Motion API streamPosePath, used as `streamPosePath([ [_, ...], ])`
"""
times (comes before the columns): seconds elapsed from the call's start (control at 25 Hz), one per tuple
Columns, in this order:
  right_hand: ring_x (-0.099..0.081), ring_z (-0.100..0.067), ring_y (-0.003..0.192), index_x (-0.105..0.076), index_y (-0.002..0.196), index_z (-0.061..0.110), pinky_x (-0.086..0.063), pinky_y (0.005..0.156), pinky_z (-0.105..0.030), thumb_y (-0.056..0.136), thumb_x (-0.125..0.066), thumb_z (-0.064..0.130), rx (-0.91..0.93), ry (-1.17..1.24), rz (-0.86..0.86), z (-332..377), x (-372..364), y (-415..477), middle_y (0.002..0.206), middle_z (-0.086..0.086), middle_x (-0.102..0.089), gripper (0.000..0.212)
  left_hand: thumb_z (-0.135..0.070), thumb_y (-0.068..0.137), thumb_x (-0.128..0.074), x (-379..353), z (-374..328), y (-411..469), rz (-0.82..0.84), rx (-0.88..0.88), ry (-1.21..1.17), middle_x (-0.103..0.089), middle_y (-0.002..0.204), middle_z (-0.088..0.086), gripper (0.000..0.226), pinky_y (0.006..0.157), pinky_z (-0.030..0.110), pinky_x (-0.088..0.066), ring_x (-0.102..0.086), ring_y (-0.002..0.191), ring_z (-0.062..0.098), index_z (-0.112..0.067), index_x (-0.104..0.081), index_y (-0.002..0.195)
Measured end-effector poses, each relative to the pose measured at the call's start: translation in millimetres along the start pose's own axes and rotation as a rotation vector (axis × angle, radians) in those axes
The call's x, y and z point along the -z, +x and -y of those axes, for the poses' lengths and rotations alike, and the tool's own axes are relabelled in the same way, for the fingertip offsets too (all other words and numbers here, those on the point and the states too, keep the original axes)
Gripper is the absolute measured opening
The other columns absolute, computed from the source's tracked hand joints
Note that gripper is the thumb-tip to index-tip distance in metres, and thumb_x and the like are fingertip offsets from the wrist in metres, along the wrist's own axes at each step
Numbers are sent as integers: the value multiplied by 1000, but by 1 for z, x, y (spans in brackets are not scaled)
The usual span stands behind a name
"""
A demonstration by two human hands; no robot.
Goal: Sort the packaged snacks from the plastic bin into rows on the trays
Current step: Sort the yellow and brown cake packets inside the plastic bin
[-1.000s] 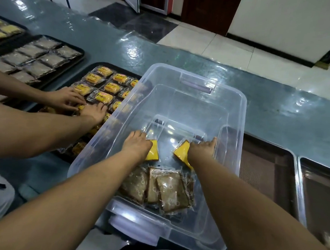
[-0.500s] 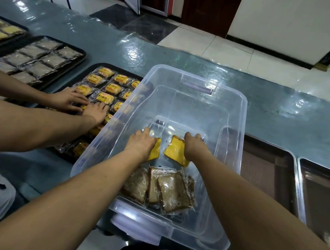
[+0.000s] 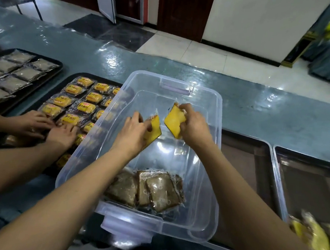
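Left of the clear rectangular plastic bin (image 3: 220, 117), the black tray (image 3: 97, 76) of yellow wrapped cakes looks nearly full. Another person's hands (image 3: 62, 135) lie spread over its near rows. A packet carried that way could bump those hands or knock the laid rows askew.

Above the bin's middle, the left hand (image 3: 134, 134) has its fingers curled round one yellow film-wrapped snack packet (image 3: 154, 131). Just beside it, the right hand (image 3: 195, 127) pinches a second yellow packet (image 3: 175, 121) by its edge. The film looks slick, so a loose edge grip may let a packet slip and fall back inside. Both packets hang about level with the rim, and a low sweep sideways would likely catch the bin's wall.

The brown wrapped snacks (image 3: 151, 190) lie stacked against the bin's near wall, under the forearms.

Right of the bin, the steel tray (image 3: 250, 170) shows bare metal, and a second steel tray (image 3: 308, 185) sits beyond it. That side gives the right hand the freer path.
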State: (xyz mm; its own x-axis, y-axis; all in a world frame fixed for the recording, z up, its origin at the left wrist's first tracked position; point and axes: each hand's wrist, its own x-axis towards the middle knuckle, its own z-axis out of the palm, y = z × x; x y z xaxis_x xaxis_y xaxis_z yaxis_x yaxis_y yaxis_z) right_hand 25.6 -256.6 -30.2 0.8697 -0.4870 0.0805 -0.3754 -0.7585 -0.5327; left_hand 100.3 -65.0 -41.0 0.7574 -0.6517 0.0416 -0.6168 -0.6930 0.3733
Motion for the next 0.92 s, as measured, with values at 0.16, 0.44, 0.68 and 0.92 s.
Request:
streamPosePath([
  [0.16, -55, -34, 99, -56, 123, 21, -45, 80, -41, 89, -52, 8, 61, 55, -149, 0, 29, -21, 108, -13, -58, 37, -3, 75, -78, 16, -22, -6, -154, -59, -97, -41, 118, 10, 41, 77, 42, -46, -47, 108, 32, -16, -66, 112],
  [0.44, -56, -24, 89, -58, 117, 24, -49, 82, -43, 90, -55, 11, 67, 166, -395, -14, 79, -55, 101, -5, -58, 31, -9, 76, -79, 40, -77, -10, -285, -149, -151, -41, 123, 7, 43, 83, 38, -45, -44, 114, 30, -22, -65, 114],
  [0.68, -57, -20, 90, -60, 117, 20, -49, 84, -41, 90, -59, 9, 2, 193, -545, -54, 121, -91, 106, -4, -61, 29, -12, 78, -81, 35, -143, -12, -273, -264, -157, -41, 126, 8, 43, 89, 37, -43, -43, 118, 30, -22, -66, 117],
  [0.92, -55, -16, 88, -61, 117, 20, -49, 81, -37, 88, -59, 7, -98, 210, -639, -114, 149, -139, 105, -1, -61, 31, -11, 75, -82, 2, -210, -20, -239, -413, -182, -44, 120, 10, 42, 83, 35, -45, -48, 110, 33, -21, -68, 114],
])
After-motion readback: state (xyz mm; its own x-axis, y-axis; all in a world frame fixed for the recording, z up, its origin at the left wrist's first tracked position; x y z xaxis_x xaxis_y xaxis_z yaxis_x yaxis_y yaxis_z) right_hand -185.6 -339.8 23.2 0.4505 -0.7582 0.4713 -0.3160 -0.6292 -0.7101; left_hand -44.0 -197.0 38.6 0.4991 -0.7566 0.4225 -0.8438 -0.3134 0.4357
